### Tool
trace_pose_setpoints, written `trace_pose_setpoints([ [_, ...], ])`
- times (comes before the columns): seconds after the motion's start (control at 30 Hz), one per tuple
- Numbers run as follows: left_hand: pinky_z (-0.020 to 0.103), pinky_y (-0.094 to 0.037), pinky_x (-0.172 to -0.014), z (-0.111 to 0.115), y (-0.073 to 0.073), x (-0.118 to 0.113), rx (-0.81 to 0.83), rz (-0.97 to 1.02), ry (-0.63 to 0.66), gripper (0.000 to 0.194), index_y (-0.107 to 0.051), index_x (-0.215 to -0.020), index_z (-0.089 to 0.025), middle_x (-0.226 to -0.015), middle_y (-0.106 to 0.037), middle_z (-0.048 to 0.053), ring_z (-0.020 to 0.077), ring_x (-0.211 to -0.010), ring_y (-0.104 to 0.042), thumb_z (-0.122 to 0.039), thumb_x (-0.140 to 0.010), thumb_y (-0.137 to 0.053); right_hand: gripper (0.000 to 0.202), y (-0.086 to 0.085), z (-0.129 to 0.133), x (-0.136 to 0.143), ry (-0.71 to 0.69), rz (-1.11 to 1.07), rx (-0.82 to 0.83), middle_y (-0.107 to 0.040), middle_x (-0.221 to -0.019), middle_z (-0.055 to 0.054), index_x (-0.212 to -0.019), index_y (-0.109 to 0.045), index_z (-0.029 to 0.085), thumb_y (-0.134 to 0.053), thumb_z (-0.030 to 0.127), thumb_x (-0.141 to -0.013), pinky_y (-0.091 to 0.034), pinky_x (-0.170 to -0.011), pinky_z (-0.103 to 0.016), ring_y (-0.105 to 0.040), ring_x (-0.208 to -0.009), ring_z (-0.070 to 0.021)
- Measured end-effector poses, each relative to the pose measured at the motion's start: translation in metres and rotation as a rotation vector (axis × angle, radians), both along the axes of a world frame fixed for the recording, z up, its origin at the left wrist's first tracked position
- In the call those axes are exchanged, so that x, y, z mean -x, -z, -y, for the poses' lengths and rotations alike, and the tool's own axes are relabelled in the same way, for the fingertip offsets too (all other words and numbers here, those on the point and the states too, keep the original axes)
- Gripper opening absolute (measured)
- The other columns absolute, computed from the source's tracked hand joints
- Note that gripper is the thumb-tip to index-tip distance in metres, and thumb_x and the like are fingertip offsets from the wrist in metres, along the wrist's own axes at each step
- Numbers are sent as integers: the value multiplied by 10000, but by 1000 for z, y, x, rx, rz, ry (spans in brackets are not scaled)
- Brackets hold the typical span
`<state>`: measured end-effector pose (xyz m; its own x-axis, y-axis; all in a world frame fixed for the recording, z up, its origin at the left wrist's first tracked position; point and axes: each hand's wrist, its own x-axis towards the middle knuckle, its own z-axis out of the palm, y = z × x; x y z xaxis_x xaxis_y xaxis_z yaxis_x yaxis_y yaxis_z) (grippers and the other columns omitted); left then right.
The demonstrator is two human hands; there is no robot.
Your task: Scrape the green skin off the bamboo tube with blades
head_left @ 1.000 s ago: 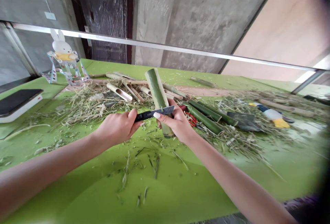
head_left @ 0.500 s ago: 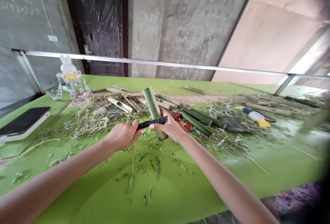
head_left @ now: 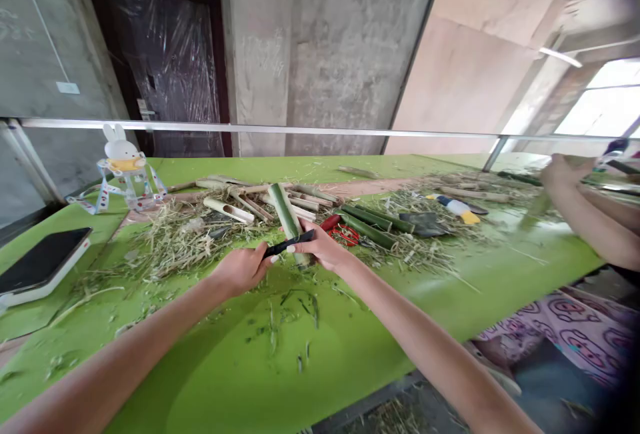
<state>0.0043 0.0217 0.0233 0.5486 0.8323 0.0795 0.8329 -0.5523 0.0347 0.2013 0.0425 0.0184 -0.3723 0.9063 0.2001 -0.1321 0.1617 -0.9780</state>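
My left hand (head_left: 243, 269) is closed round one end of a black-handled tool (head_left: 283, 246). The tool lies across a green bamboo piece (head_left: 284, 211), which stands tilted over the green table (head_left: 240, 367) with its lower end near the surface. My right hand (head_left: 320, 247) grips the bamboo from behind, with its thumb at the tool's other end. The tool's blade cannot be made out. Behind my hands lie split bamboo pieces (head_left: 229, 211) on a heap of shavings (head_left: 170, 234).
Right of my hands are red-handled cutters (head_left: 347, 235), green bamboo lengths (head_left: 370, 229) and a yellow-and-white-handled tool (head_left: 457, 207). A phone on a white box (head_left: 45, 264) and a rabbit bottle (head_left: 123, 157) stand left. Another person's arm (head_left: 590, 211) reaches in at right.
The view has swung to the right, bringing the other person's arm and patterned clothing into sight. Both my hands still hold the tool and bamboo; small shavings lie a little differently below them.
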Motion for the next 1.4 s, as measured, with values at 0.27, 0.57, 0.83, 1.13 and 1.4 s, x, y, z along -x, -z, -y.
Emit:
trace_pose_setpoints([
  [0.27,281,-360,-487,-2,1,6,40,16,90,395,-421,-1029,-156,-688,-615,61,208,-582,-582,-413,-901,-148,651,6,6,1,-42,-119,52,-617,-846,2,-1088,-557,246,-769,107,-488,-496,-557,-224,-564,-678,-117],
  [0.57,280,-339,-475,3,1,2,53,73,123,352,-421,-946,-173,-662,-602,43,193,-546,-564,-405,-903,-159,695,4,14,2,-99,-171,70,-625,-942,-10,-1139,-534,295,-750,99,-509,-499,-578,-228,-578,-714,-119],
  [0.83,320,-412,-520,12,-7,-9,-48,-46,7,328,-418,-982,-170,-728,-642,78,259,-636,-625,-389,-904,-187,638,-1,23,4,-17,-146,-37,-607,-929,-22,-1121,-537,276,-752,139,-537,-471,-603,-227,-548,-726,-112],
  [1.13,348,-459,-563,12,-15,-13,-49,-93,-16,336,-421,-1031,-159,-735,-651,87,265,-662,-638,-381,-903,-205,581,5,22,3,72,-43,-78,-567,-806,-7,-1115,-513,235,-745,242,-583,-432,-562,-237,-504,-657,-104],
  [1.4,400,-480,-625,10,-15,-15,-90,-138,-68,372,-428,-1045,-153,-787,-660,118,294,-744,-650,-403,-901,-193,675,2,24,4,153,9,-175,-527,-819,-3,-1227,-429,251,-726,260,-620,-442,-649,-254,-491,-715,-115],
])
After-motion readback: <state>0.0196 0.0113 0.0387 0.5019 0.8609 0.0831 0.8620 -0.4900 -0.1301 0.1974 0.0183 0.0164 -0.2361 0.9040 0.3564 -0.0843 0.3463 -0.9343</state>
